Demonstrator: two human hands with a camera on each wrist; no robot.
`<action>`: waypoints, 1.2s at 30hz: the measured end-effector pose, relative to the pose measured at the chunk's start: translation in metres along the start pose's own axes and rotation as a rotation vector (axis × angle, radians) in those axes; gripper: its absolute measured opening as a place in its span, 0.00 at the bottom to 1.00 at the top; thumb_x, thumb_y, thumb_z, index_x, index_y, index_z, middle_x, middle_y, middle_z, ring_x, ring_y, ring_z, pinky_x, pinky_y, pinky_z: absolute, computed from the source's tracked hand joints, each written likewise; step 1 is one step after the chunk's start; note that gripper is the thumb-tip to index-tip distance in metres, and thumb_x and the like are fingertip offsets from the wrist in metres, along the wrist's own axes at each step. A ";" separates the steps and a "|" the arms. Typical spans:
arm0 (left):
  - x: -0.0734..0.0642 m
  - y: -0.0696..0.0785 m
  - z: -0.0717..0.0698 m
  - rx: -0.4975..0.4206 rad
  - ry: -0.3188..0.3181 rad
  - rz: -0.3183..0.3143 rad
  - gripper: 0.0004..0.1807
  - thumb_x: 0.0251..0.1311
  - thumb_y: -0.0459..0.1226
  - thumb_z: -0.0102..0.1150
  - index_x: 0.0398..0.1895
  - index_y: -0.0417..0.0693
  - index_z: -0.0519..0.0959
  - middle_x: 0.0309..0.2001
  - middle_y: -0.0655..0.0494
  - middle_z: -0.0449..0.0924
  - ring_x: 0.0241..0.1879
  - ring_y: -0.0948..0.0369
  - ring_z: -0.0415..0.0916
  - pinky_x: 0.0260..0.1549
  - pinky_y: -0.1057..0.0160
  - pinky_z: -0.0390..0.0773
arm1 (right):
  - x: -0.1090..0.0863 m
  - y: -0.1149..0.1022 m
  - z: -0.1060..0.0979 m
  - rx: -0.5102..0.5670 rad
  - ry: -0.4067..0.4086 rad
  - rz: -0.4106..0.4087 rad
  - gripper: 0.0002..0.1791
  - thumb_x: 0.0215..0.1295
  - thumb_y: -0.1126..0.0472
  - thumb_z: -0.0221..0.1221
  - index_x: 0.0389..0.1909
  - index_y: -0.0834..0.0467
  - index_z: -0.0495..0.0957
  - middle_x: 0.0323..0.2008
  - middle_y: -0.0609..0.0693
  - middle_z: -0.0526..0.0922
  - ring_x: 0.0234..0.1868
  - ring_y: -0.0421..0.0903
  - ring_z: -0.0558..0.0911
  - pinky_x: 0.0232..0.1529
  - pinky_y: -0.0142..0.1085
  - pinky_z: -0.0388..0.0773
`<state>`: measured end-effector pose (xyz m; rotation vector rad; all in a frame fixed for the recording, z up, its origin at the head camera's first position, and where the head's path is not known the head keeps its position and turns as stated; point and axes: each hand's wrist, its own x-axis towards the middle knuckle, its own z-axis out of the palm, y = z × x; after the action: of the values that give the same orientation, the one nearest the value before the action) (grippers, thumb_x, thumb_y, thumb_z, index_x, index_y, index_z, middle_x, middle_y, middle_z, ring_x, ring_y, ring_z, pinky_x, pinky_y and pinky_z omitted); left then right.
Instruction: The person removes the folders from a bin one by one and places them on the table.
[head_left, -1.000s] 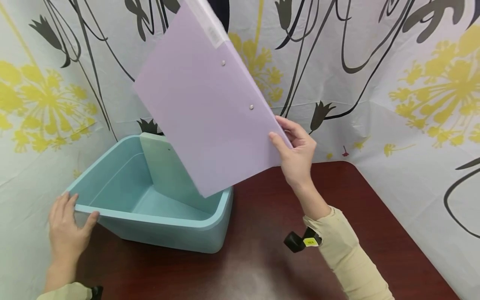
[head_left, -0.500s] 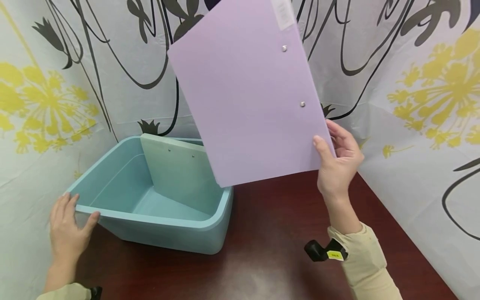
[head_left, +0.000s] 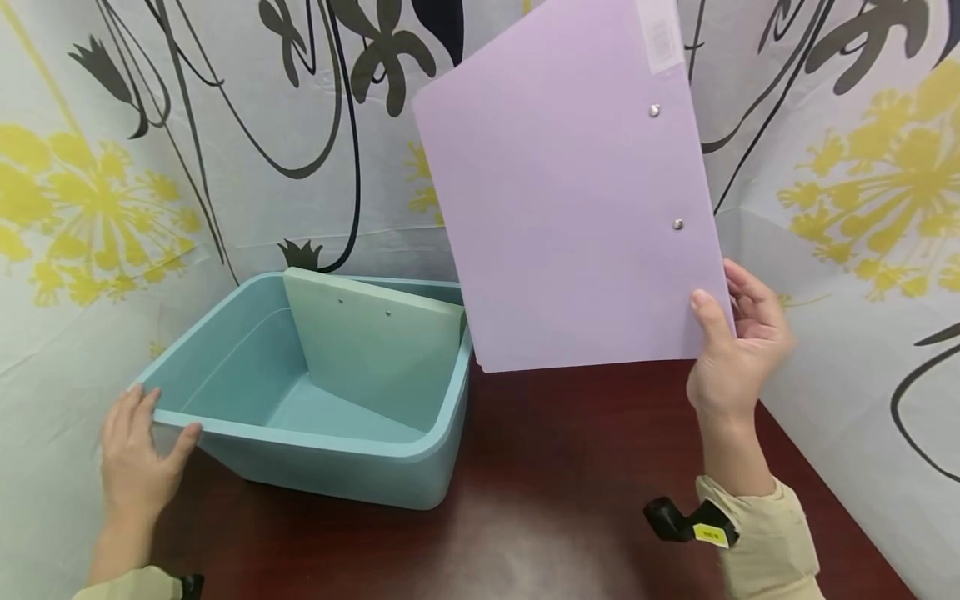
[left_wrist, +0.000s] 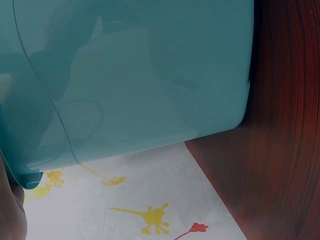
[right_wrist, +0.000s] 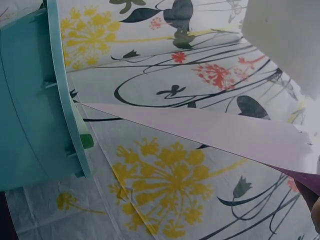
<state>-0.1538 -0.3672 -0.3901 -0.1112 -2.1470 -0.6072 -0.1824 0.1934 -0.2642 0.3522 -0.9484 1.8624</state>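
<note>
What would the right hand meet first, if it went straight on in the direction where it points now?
Probably the cloth behind; the right hand holds the purple folder, which might touch the cloth first. Depth is unclear from the head view.

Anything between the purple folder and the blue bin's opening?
Nothing loose visible. The purple folder is held to the right of the blue bin, so its right rim probably needs clearing. Inside, the green folder stands toward the back, taking part of the opening.
</note>
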 end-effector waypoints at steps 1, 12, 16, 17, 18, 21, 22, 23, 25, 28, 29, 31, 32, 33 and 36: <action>0.000 0.000 0.000 0.001 0.001 0.005 0.52 0.49 0.68 0.46 0.54 0.24 0.66 0.58 0.25 0.60 0.63 0.37 0.51 0.64 0.48 0.45 | 0.000 0.000 -0.003 0.001 0.008 0.001 0.18 0.42 0.84 0.57 0.39 0.76 0.76 0.30 0.61 0.81 0.33 0.50 0.77 0.33 0.33 0.75; 0.000 0.001 -0.001 0.017 -0.008 -0.004 0.52 0.49 0.68 0.46 0.54 0.25 0.66 0.58 0.25 0.60 0.63 0.37 0.51 0.64 0.49 0.45 | -0.005 0.004 -0.027 -0.036 0.027 0.030 0.18 0.42 0.85 0.57 0.40 0.80 0.74 0.30 0.61 0.82 0.31 0.49 0.78 0.32 0.32 0.75; -0.001 0.000 -0.002 0.014 -0.018 -0.005 0.51 0.50 0.67 0.46 0.54 0.25 0.65 0.57 0.25 0.60 0.63 0.37 0.51 0.64 0.49 0.45 | -0.010 0.009 -0.036 -0.086 0.040 0.049 0.18 0.43 0.85 0.56 0.40 0.79 0.74 0.29 0.59 0.82 0.30 0.47 0.79 0.32 0.31 0.75; -0.001 0.000 -0.002 0.013 -0.020 -0.006 0.51 0.50 0.67 0.47 0.55 0.25 0.65 0.58 0.25 0.60 0.63 0.37 0.51 0.64 0.49 0.45 | -0.011 0.010 -0.038 -0.112 0.041 0.050 0.18 0.43 0.85 0.56 0.40 0.79 0.75 0.30 0.58 0.83 0.30 0.47 0.79 0.32 0.30 0.75; -0.002 0.000 -0.002 0.010 -0.021 -0.008 0.51 0.50 0.67 0.47 0.55 0.25 0.65 0.58 0.25 0.60 0.63 0.37 0.51 0.64 0.49 0.45 | -0.013 0.011 -0.041 -0.127 0.047 0.061 0.18 0.44 0.85 0.56 0.40 0.78 0.75 0.30 0.57 0.83 0.30 0.46 0.79 0.32 0.30 0.75; -0.003 0.000 -0.001 0.003 -0.020 -0.006 0.50 0.50 0.66 0.48 0.54 0.24 0.66 0.57 0.25 0.60 0.63 0.37 0.51 0.64 0.48 0.45 | -0.017 0.015 -0.048 -0.160 0.059 0.100 0.18 0.44 0.84 0.56 0.41 0.76 0.76 0.30 0.56 0.83 0.30 0.46 0.79 0.32 0.29 0.75; -0.003 0.000 -0.001 0.001 -0.019 -0.005 0.50 0.50 0.66 0.48 0.54 0.24 0.66 0.57 0.25 0.60 0.63 0.36 0.51 0.64 0.48 0.45 | -0.019 0.017 -0.050 -0.177 0.060 0.110 0.18 0.45 0.84 0.56 0.41 0.76 0.76 0.31 0.56 0.83 0.31 0.46 0.79 0.33 0.29 0.76; -0.004 0.001 -0.001 0.000 -0.017 -0.003 0.51 0.50 0.66 0.48 0.54 0.24 0.66 0.57 0.24 0.60 0.62 0.36 0.51 0.64 0.47 0.45 | -0.021 0.018 -0.053 -0.197 0.060 0.120 0.18 0.45 0.84 0.56 0.41 0.75 0.76 0.31 0.55 0.83 0.31 0.46 0.79 0.33 0.29 0.76; -0.004 0.000 0.000 -0.001 -0.015 -0.001 0.51 0.50 0.67 0.48 0.54 0.24 0.66 0.57 0.24 0.60 0.62 0.36 0.51 0.64 0.47 0.45 | -0.024 0.022 -0.057 -0.220 0.061 0.146 0.18 0.46 0.84 0.56 0.42 0.75 0.76 0.32 0.54 0.83 0.32 0.45 0.79 0.33 0.28 0.76; -0.003 0.000 0.001 0.005 -0.015 -0.002 0.51 0.50 0.67 0.48 0.54 0.25 0.66 0.57 0.25 0.60 0.62 0.36 0.51 0.64 0.47 0.45 | -0.031 0.027 -0.063 -0.267 0.055 0.169 0.18 0.47 0.83 0.56 0.42 0.75 0.76 0.33 0.53 0.83 0.34 0.44 0.80 0.33 0.27 0.76; -0.003 -0.001 0.001 0.006 -0.015 -0.004 0.51 0.50 0.67 0.48 0.54 0.25 0.66 0.57 0.25 0.60 0.62 0.36 0.51 0.64 0.47 0.45 | -0.033 0.028 -0.065 -0.280 0.054 0.175 0.18 0.47 0.83 0.56 0.42 0.74 0.76 0.33 0.52 0.83 0.34 0.44 0.80 0.33 0.27 0.76; -0.002 -0.001 0.001 0.008 -0.016 -0.008 0.51 0.49 0.67 0.48 0.55 0.25 0.65 0.58 0.25 0.60 0.63 0.36 0.51 0.64 0.47 0.45 | -0.039 0.031 -0.069 -0.301 0.052 0.187 0.17 0.48 0.83 0.56 0.42 0.75 0.76 0.34 0.52 0.83 0.34 0.44 0.80 0.33 0.26 0.76; -0.002 -0.001 0.001 0.008 -0.016 -0.010 0.51 0.49 0.67 0.48 0.55 0.25 0.65 0.58 0.25 0.60 0.63 0.37 0.51 0.64 0.47 0.45 | -0.041 0.032 -0.071 -0.313 0.051 0.193 0.17 0.48 0.83 0.56 0.42 0.74 0.76 0.34 0.51 0.83 0.34 0.43 0.80 0.32 0.26 0.76; -0.002 -0.001 0.000 0.008 -0.017 -0.013 0.51 0.50 0.67 0.48 0.55 0.26 0.65 0.58 0.26 0.60 0.63 0.37 0.51 0.64 0.47 0.45 | -0.043 0.034 -0.072 -0.325 0.051 0.202 0.17 0.48 0.83 0.56 0.42 0.74 0.77 0.34 0.51 0.83 0.34 0.43 0.80 0.31 0.26 0.76; -0.002 -0.001 -0.001 0.011 -0.024 -0.020 0.51 0.50 0.67 0.48 0.56 0.26 0.65 0.58 0.26 0.60 0.63 0.38 0.50 0.64 0.47 0.45 | -0.050 0.037 -0.078 -0.365 0.058 0.234 0.16 0.49 0.82 0.56 0.42 0.74 0.77 0.34 0.50 0.83 0.33 0.42 0.80 0.30 0.25 0.76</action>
<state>-0.1523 -0.3684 -0.3911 -0.0921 -2.1764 -0.6082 -0.1780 0.2107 -0.3623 -0.0358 -1.3063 1.8462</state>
